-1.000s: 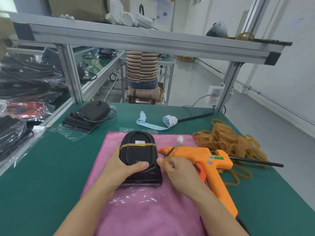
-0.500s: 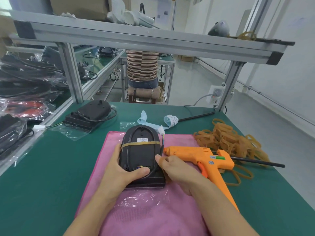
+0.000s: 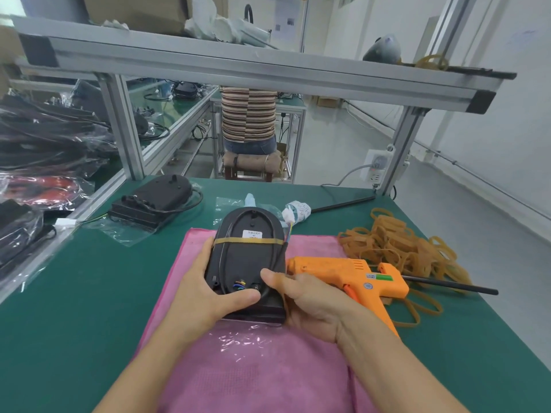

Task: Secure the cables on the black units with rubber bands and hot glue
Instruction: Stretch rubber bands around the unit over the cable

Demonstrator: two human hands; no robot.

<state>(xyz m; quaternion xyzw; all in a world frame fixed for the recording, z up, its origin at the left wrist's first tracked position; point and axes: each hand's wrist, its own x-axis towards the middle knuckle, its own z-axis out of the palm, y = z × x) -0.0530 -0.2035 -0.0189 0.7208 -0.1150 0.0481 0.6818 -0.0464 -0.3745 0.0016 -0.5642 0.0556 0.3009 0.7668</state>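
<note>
Nearest the camera, a pink cloth [image 3: 256,380] is lying spread on the green table [image 3: 74,293], with a crinkled clear plastic sheet [image 3: 241,341] on top of it. Over the cloth, both hands are holding the black unit [image 3: 249,257] tilted up: the left hand [image 3: 205,290] is gripping its left edge with fingers curled round the side and the thumb lying across the lower face, while the right hand [image 3: 310,302] is clasping the lower right corner, thumb pressing beside the coloured wires [image 3: 239,284]. A rubber band [image 3: 249,240] is stretching across the unit's upper part, over the black cable [image 3: 222,254] running round its face. Just right of the unit, an orange hot glue gun [image 3: 351,278] is lying on the table, partly hidden by the right hand. Beyond it, a heap of rubber bands [image 3: 396,245] is sprawling. Farther left, a second black unit [image 3: 155,198] is sitting on a clear bag [image 3: 119,231], and behind the table a seated person in a striped shirt [image 3: 248,114] is facing away.
</note>
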